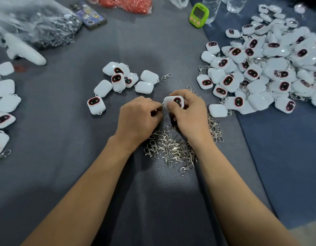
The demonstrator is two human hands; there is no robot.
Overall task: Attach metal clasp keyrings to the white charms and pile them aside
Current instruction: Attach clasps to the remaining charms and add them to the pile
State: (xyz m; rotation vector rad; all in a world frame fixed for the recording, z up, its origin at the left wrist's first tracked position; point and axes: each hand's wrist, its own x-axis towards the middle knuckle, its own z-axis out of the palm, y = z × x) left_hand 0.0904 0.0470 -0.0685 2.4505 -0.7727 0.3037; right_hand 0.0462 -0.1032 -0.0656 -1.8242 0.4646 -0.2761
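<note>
Hold the charm (175,101) firm in the right hand (188,112), as now: fingers curled round it, thumb pressed flat on its face, dead centre just above the surface (65,125). Meet it from 9 o'clock with the left hand (139,115), fingertips pinched tight at the charm's edge, presumably on a clasp, though hidden there. Mid-attachment, judging by the pose. Turn the charm's loop toward 9 o'clock and into plain sight. Thumb the gate fully open before hooking, and release only once right through the loop. Check with a light tug. Then drop onto the finished pile (260,71) at 2 o'clock, well apart from the bare charms (121,77) at 11 o'clock. Take the next from the clasps (171,148) at 6 o'clock, between the wrists. Lift one only, shaking off any tangled neighbours.
</note>
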